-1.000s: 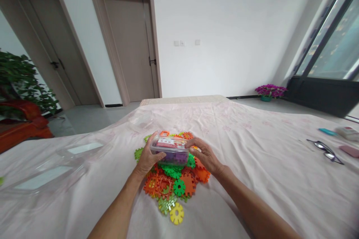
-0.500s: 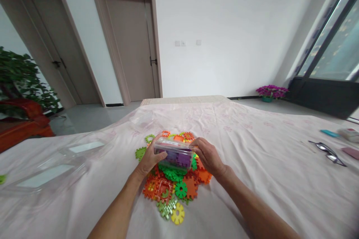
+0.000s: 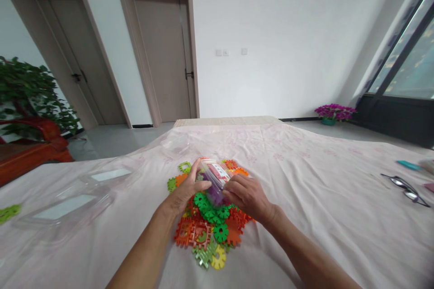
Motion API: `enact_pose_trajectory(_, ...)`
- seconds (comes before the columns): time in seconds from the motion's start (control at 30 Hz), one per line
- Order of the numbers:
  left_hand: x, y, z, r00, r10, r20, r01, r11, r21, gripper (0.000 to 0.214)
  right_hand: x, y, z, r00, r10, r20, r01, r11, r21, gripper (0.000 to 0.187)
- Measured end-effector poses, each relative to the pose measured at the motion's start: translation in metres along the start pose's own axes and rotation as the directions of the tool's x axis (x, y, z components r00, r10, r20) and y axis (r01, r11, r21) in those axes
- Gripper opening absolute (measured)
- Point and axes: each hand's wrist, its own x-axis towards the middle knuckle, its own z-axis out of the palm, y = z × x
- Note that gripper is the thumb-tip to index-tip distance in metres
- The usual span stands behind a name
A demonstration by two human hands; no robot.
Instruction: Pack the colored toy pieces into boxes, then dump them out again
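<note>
A clear plastic box [image 3: 217,172] with a red and white label on its lid and purple pieces inside is held between my two hands. My left hand [image 3: 186,192] grips its left side, thumb across the near face. At the right end, my right hand [image 3: 247,193] has its fingers curled against the lid edge and corner. The box is tilted above a heap of plastic interlocking pieces: green notched discs [image 3: 221,232], orange squares [image 3: 190,233], and a yellow disc [image 3: 219,257] at the near edge. Part of the heap is hidden behind the box and hands.
Clear plastic containers [image 3: 64,205] lie on the left of the pale cloth [image 3: 135,253], with a green piece [image 3: 10,212] beyond them. Another clear container [image 3: 174,143] rests farther back. Eyeglasses [image 3: 405,188] and a blue item [image 3: 408,165] are at the right.
The box has turned and tipped so its labelled lid faces me more. My right hand has shifted to the lid's near right corner. The view has swung slightly left.
</note>
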Motion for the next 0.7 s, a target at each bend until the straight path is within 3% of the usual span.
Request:
enact_pose_trajectory(0.1, -0.002, 0.005, 0.004, 0.996, -0.047, 0.07, 0.05, 0.998, -0.04, 0.102, 0.0, -0.004, 0.004, 1.0, -0.026, -0.01, 0.026, 0.999, -0.033, 0.026)
enact_pose_trajectory(0.23, -0.003, 0.006, 0.017, 0.997, -0.078, -0.025, 0.074, 0.989, -0.125, 0.101, 0.002, -0.009, 0.007, 0.999, -0.038, -0.025, 0.036, 0.997, -0.069, 0.027)
enact_pose_trajectory(0.37, -0.005, 0.006, 0.031, 0.968, -0.227, -0.107, 0.197, 0.95, -0.241, 0.104, 0.004, -0.013, 0.011, 0.997, -0.048, -0.064, 0.042, 0.995, -0.095, 0.026)
enact_pose_trajectory(0.5, -0.006, 0.002, 0.04, 0.949, -0.257, -0.183, 0.209, 0.947, -0.243, 0.102, 0.009, -0.014, 0.01, 0.994, -0.019, -0.106, 0.01, 0.996, -0.086, 0.024)
enact_pose_trajectory(0.6, -0.005, -0.004, 0.043, 0.938, -0.227, -0.264, 0.175, 0.963, -0.206, 0.1, 0.015, -0.008, -0.001, 0.977, 0.097, -0.192, -0.104, 0.994, -0.028, 0.02)
enact_pose_trajectory(0.7, -0.003, -0.011, 0.044, 0.922, -0.19, -0.336, 0.141, 0.976, -0.166, 0.094, 0.019, 0.007, -0.017, 0.884, 0.304, -0.355, -0.322, 0.947, 0.011, 0.019)
